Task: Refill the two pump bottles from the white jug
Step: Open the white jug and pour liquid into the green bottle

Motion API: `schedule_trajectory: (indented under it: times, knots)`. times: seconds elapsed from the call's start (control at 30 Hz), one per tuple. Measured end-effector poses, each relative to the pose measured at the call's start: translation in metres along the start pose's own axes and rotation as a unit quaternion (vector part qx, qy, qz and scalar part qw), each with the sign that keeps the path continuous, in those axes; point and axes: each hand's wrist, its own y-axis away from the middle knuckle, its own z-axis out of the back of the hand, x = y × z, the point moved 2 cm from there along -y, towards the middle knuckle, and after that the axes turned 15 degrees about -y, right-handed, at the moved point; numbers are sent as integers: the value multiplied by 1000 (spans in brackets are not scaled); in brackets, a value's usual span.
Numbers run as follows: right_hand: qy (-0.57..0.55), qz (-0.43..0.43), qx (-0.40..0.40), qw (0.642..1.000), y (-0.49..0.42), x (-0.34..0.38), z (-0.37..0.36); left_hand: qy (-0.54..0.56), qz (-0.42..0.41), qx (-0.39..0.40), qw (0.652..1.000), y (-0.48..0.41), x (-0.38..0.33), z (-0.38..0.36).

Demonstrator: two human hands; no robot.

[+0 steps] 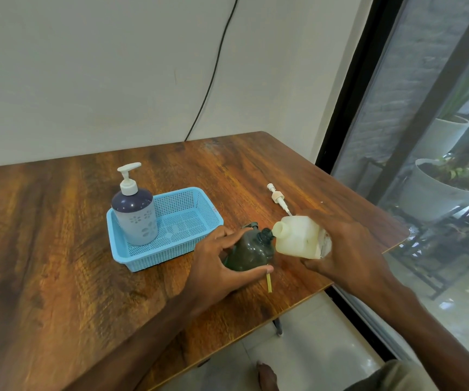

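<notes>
Left hand [213,261] had fingers wrapped round the dark pump bottle [251,251] on the desk [58,249], right hand [349,249] fingers gripped the tilted white jug [298,238], mouth at the open neck; jug looked thin-walled, probably squashy, so hold mid-body, gently; loose pump [278,198] beyond, second pump bottle [134,213] in the blue basket [199,210].

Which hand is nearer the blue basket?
Left. The left hand grips the dark bottle just beside the blue basket; the right hand holds the white jug farther off.
</notes>
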Motion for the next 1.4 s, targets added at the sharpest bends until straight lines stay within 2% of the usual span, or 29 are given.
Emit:
schedule_trajectory:
  times: [0.5,1.4]
  knots:
    - [36,46,7,998,-14,8,4,3,17,-19,1000,-1,-2,2]
    - [47,35,25,998,-26,18,5,3,39,-14,999,-3,3,1]
